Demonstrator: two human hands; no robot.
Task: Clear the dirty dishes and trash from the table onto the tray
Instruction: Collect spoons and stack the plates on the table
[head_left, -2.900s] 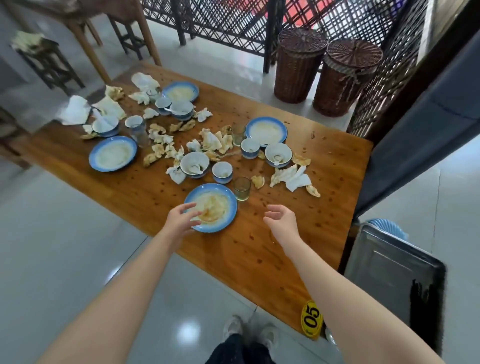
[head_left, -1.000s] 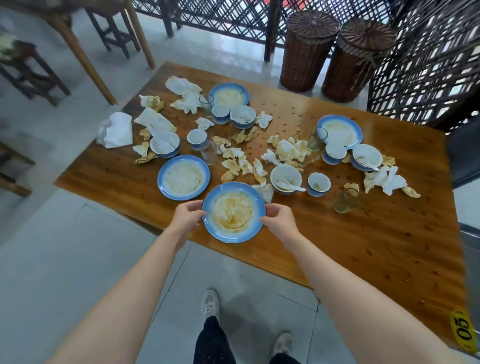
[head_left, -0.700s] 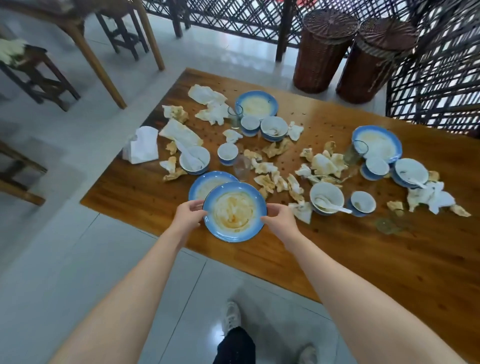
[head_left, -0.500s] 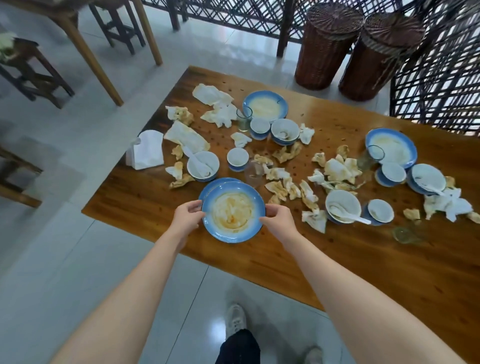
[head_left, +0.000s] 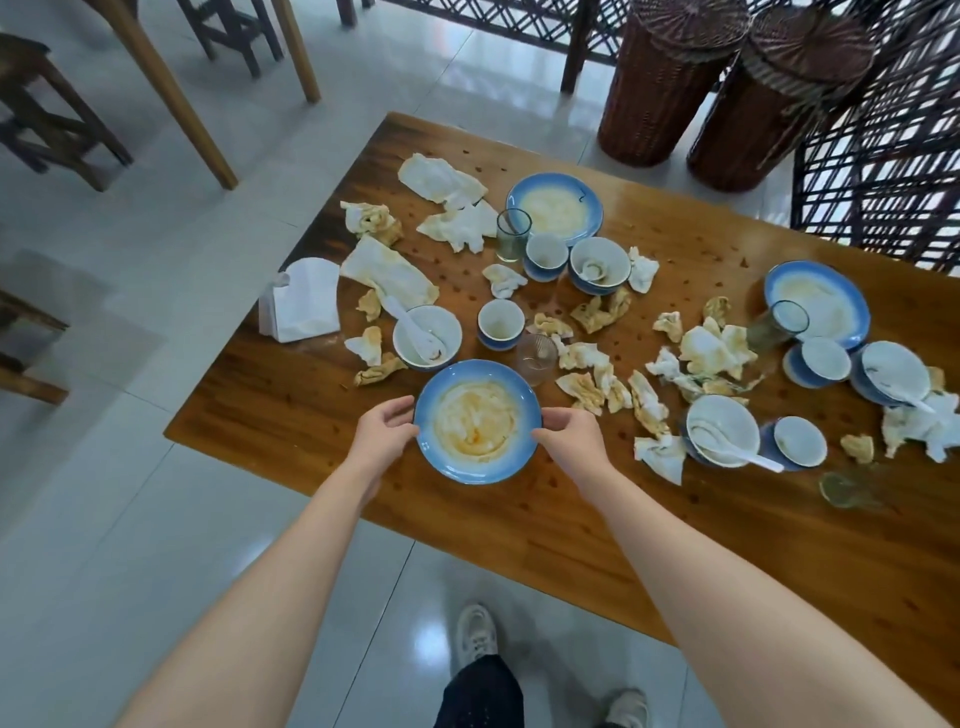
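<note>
On the brown wooden surface (head_left: 291, 415), near its front edge toward the left corner, the left hand (head_left: 382, 434) and right hand (head_left: 571, 436) grip opposite rims of the round blue sauce-smeared plate (head_left: 477, 421), best kept level and clear of the small clear glass (head_left: 536, 352) just behind.

The floor (head_left: 119, 519) is pale grey glossy tile. At the far right, 2 tall brown wicker baskets with woven lids stand side by side, the left basket (head_left: 657, 98) just beside the right basket (head_left: 763, 119). A dark lattice screen (head_left: 883, 156) runs behind them and along the far edge. At the far left stand 2 slanting light wooden legs (head_left: 174, 98) of other furniture, a dark stool (head_left: 49, 117) and a second stool (head_left: 231, 31). Another wooden piece (head_left: 26, 358) is cut off by the left edge.
</note>
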